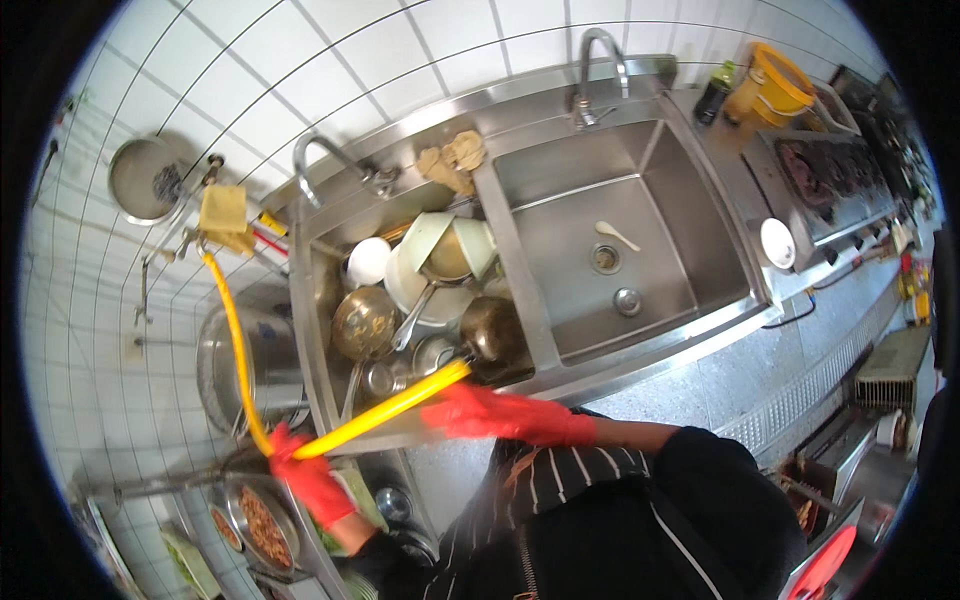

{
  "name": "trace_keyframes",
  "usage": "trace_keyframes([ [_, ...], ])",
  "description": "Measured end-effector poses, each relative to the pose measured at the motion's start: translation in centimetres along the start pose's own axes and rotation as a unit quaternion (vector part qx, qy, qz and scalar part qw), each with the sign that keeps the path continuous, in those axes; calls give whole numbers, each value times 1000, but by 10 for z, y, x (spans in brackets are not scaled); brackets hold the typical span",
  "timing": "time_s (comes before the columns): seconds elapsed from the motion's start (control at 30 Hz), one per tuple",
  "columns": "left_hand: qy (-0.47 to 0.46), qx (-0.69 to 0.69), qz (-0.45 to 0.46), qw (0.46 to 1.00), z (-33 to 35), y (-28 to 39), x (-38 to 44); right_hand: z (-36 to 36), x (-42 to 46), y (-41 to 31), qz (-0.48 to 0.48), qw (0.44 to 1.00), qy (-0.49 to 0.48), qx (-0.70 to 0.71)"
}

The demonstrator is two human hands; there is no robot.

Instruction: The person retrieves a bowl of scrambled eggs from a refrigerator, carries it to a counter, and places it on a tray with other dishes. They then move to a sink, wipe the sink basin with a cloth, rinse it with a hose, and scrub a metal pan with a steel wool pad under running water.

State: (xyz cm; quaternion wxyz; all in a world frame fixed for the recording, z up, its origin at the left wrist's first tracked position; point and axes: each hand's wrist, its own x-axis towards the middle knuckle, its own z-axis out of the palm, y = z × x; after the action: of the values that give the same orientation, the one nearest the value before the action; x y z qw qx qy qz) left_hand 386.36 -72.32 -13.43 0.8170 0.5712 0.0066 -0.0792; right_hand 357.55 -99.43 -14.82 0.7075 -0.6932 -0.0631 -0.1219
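My left hand (309,480), in a red rubber glove, is closed around a yellow hose (375,412). The hose runs down from a wall tap (187,244), bends at my grip, and its loose end points right over the left sink's front edge. Just below that end is my right hand (495,417), also red-gloved; its fingers are blurred, and I cannot tell whether they touch the hose. Before me the left sink basin (319,270) holds pale green bowls (427,236), a white bowl (369,260), a ladle (412,319), a strainer (365,322) and a dark metal pot (491,330).
The right basin (592,202) contains a white spoon (616,235) and a drain strainer (628,301). Brown cloths (454,161) lie on the divider's back end. Two faucets (600,67) rise behind. A large steel pot (251,367) stands left; a yellow bucket (780,82) is far right.
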Motion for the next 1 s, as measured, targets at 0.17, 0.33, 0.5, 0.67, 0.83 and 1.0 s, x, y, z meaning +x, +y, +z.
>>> trace_keyframes([
  [0.17,-16,-162,-134,977,69,-100,-64,-12,21,-23,74,924,288,239],
  [0.33,-123,-69,-346,927,122,-111,-110,-50,20,32,-61,773,493,395],
  [0.5,-350,112,-448,815,99,-41,-40,-71,22,67,-38,706,585,398],
  [0.67,-194,171,52,964,140,32,132,-82,27,109,16,677,556,482],
  [0.83,-80,216,365,902,177,58,332,-86,26,115,47,661,535,524],
  [1.0,-151,128,281,939,137,101,543,-79,34,122,48,608,479,632],
])
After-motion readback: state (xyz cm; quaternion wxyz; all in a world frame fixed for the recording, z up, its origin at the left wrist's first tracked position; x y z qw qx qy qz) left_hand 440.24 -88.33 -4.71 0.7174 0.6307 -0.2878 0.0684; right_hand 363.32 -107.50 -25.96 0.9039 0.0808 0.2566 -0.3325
